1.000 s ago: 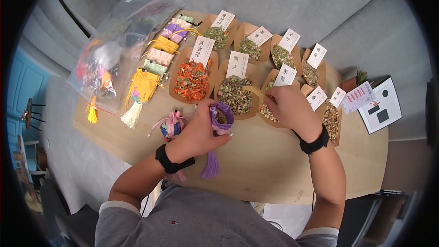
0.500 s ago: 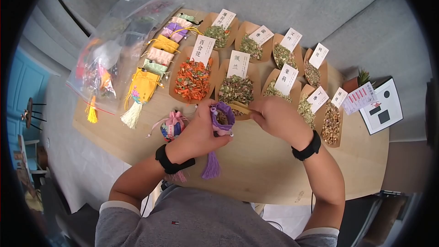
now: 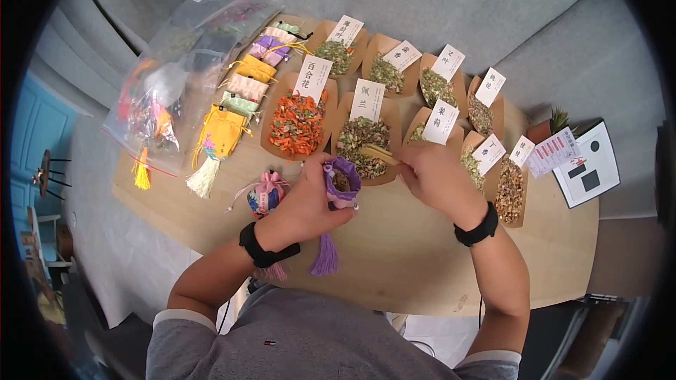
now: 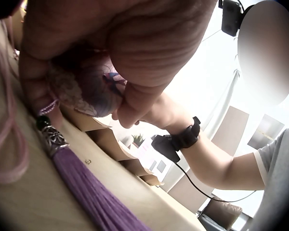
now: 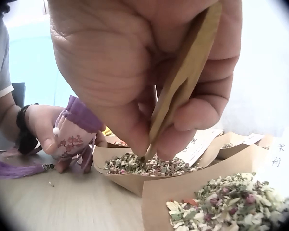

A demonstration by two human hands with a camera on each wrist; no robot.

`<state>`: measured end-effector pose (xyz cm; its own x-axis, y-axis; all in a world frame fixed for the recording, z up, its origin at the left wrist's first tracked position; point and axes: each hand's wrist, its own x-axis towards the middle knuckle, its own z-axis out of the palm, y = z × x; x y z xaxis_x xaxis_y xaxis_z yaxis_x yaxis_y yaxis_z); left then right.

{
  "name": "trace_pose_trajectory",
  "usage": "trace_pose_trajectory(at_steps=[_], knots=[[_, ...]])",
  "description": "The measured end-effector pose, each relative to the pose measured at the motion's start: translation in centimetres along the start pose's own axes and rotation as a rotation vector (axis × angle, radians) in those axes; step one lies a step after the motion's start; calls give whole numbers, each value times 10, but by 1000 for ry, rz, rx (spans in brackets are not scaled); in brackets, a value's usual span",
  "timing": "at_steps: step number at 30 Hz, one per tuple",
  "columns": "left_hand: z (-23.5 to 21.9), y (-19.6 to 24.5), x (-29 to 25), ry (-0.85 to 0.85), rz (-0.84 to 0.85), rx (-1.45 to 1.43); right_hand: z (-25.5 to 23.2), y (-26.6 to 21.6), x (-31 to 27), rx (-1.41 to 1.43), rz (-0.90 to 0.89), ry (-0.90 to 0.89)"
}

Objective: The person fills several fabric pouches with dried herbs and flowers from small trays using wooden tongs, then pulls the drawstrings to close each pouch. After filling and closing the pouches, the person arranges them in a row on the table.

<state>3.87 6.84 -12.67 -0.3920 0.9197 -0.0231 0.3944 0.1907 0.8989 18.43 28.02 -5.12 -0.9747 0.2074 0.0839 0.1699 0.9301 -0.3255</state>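
Note:
My left hand (image 3: pixel 308 197) grips a small drawstring pouch (image 5: pixel 74 132), pink with a purple top and a flower print. Its mouth faces up, and some dried bits show inside. A purple tassel (image 3: pixel 324 255) hangs below it. In my right hand (image 3: pixel 440 176) I pinch a pair of light wooden tongs (image 5: pixel 187 72). Their tips point down into the paper tray (image 3: pixel 394 123) of dried herbs (image 3: pixel 362 137), just right of the pouch. The right wrist view has the tips right at the herbs.
Several labelled paper trays surround it, including one of orange petals (image 3: pixel 296 123) and one of jasmine-like flowers (image 5: pixel 231 202). A pink pouch (image 3: pixel 264 195) lies left of my left hand. Farther left are a yellow pouch (image 3: pixel 218 134) and a clear plastic bag (image 3: pixel 176 77).
My right hand has brought the tongs from the far right of the herb tray toward the pouch's mouth, then back right over the herbs. My left hand and the pouch stay put.

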Motion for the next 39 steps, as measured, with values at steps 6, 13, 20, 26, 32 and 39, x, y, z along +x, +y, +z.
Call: trace_pose_trajectory(at_steps=[6, 13, 20, 26, 32, 39], knots=[[0, -1, 0, 12, 10, 22, -47, -24, -4, 225, 84, 37], [2, -6, 0, 43, 57, 42, -50, -33, -8, 217, 2, 2], [1, -1, -1, 15, 16, 12, -22, -17, -18, -64, -39, -129], [0, -1, -1, 6, -18, -6, -1, -14, -15, -243, -62, -40], [2, 0, 0, 6, -2, 0, -6, -2, -17, -187, 165, -102], [4, -3, 1, 4, 16, 18, 8, -8, -13, -52, 108, -123]])
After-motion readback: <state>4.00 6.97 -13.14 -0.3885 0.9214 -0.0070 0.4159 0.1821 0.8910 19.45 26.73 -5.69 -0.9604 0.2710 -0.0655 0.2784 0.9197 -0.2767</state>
